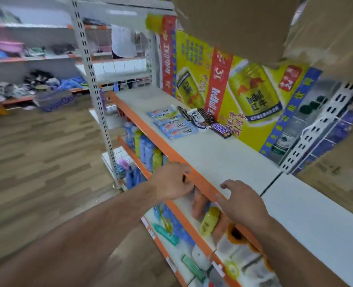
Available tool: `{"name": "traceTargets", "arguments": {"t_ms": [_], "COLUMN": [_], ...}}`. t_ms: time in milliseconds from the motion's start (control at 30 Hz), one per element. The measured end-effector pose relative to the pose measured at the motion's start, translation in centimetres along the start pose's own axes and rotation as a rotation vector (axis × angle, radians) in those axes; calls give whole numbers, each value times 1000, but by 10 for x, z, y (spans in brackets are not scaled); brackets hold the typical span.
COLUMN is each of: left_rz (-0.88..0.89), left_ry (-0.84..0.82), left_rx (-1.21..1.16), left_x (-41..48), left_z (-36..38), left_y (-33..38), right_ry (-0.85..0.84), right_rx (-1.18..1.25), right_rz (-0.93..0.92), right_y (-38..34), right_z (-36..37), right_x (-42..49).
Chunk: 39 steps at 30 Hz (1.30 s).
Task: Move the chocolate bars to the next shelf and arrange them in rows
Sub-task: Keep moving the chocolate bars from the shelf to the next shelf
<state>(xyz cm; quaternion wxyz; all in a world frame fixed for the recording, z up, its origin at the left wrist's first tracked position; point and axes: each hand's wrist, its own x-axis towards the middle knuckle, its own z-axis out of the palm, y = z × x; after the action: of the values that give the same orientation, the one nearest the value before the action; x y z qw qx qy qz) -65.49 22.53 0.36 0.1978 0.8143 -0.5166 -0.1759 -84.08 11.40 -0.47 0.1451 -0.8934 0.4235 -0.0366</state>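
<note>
Chocolate bars (189,122) lie far along shelf (212,154) from left hand (171,182) and right hand (240,201).

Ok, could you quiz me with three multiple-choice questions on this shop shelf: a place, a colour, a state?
1. Where is the Snickers bar? A) floor B) white shelf, beside the Red Bull carton C) in a hand
2. The shelf's front edge is? A) orange B) green C) black
3. The right hand is? A) gripping a bottle B) pinching a bar C) empty, fingers relaxed
Key: B, it lies by the carton; A, the rim shows orange; C, nothing sits in its fingers.
</note>
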Motion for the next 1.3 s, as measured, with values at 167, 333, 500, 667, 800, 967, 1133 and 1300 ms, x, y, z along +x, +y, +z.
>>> {"name": "traceTargets", "arguments": {"t_ms": [167,333,500,667,800,967,1133,1300], "left_rz": [-23,-53,-56,6,94,195,373,519], "left_ry": [38,31,50,33,39,-46,-202,-418], "left_rx": [25,26,86,92,132,145,281,447], "left_x": [58,122,185,246,299,371,437,479], "left_z": [-20,-49,-78,-87,-89,-98,-105,-102], "left_y": [-41,-71,-93,-109,-119,-136,-144,-138], "right_ry": [-2,11,66,133,198,252,176,193], "right_rx": [13,72,95,102,73,-38,-73,-72], "right_rz": [-14,-17,16,81,133,191,344,529], "right_y": [-24,-43,-55,-56,-56,-64,-78,-82], "right_z": [16,24,21,28,34,37,37,31], "right_x": [79,169,238,283,311,337,353,347]}}
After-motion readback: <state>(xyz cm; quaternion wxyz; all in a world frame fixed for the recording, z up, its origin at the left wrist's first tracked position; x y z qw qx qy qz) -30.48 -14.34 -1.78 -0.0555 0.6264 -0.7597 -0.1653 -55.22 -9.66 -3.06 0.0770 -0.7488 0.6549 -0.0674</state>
